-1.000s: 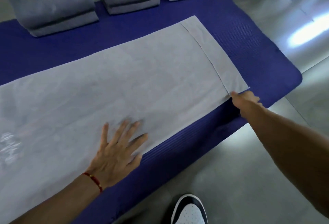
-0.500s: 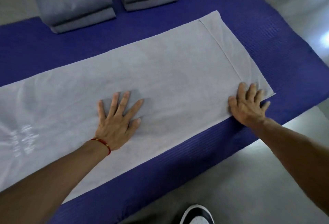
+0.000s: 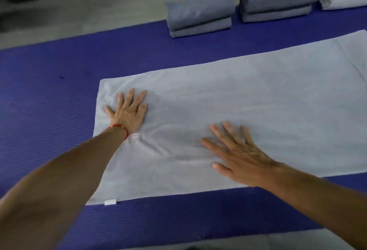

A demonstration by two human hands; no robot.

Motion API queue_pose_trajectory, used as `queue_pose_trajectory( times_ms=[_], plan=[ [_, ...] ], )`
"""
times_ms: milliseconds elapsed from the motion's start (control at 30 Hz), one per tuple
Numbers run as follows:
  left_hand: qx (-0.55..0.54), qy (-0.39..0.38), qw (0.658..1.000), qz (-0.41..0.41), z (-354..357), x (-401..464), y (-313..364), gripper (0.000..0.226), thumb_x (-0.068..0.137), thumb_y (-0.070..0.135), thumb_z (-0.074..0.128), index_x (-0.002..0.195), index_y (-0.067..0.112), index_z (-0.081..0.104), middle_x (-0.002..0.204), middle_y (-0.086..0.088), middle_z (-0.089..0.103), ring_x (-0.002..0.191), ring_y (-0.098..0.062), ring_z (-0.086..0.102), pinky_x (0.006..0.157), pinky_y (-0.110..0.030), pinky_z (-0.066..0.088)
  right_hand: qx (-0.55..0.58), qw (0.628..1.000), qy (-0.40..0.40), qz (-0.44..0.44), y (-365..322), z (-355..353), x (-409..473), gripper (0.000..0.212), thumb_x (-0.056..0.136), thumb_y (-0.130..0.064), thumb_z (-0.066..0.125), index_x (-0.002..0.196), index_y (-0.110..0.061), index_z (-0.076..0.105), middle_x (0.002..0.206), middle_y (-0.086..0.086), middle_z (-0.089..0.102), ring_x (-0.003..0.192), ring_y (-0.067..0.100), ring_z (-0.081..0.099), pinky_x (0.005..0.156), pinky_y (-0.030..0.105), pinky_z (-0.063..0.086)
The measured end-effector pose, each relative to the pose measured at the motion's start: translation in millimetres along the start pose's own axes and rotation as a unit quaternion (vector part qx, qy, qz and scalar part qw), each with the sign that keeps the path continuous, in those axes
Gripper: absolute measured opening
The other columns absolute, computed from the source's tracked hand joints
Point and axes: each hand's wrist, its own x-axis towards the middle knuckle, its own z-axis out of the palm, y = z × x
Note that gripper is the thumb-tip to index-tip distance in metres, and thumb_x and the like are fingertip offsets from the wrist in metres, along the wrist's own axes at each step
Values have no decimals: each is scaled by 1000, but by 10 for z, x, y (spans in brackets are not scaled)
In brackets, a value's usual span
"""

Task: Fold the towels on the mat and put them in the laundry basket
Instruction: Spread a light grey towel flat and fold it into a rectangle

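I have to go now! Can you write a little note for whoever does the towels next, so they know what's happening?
Left hand: flat, fingers spread, pressing the pale towel near its left end.
Right hand: flat and open on the towel's near middle.
The pale towel lies spread out on the blue mat, with a few wrinkles between the hands.
Done: three folded grey towels sit along the mat's far edge.
Left: fold the pale towel, then put all the towels in the laundry basket, which is not in view.
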Motion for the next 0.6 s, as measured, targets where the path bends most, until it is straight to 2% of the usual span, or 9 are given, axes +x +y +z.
queue_pose_trajectory(
  times_ms=[100,233,333,433,500,600],
  plan=[
    [-15,-30,999,-29,-168,228,-53,55,104,55,22,155,57,1,170,14,-10,157,-23,-12,113,-77,-1,82,996,3,29,-545,-57,590,81,89,-72,25,162,-37,17,172,8,5,156,43,1,115,77,9],
    [30,-77,996,-40,-290,481,-127,59,96,73,23,142,72,-14,166,17,-23,155,-28,-19,106,-84,1,105,985,-4,134,-924,57,892,96,83,-86,22,160,-41,-11,167,5,-30,148,42,-34,112,74,-18],
    [32,-98,994,-39,-417,684,-202,71,81,89,32,133,80,-15,164,19,-26,154,-31,-22,103,-87,5,126,983,-33,127,-853,22,868,97,87,-87,29,155,-45,-26,156,-2,-49,141,36,-48,112,71,-22],
    [17,-117,993,-11,-534,870,-299,86,67,94,43,133,81,-11,167,14,-22,153,-38,-21,114,-77,6,151,979,-54,125,-835,-69,870,97,87,-86,29,153,-46,-30,152,-3,-54,138,34,-52,112,72,-22],
    [12,-109,994,7,-574,939,-424,86,74,87,47,145,72,0,170,9,-10,155,-38,-12,121,-66,5,154,978,-62,128,-861,-90,877,97,86,-86,28,151,-47,-32,151,-3,-55,137,34,-52,111,72,-22],
    [-43,-31,998,-16,-596,895,-715,84,74,73,41,154,53,24,170,3,11,156,-28,7,121,-64,14,150,977,-73,133,-853,-118,883,98,86,-87,28,150,-47,-33,149,-4,-57,137,34,-52,112,72,-22]
  ],
)
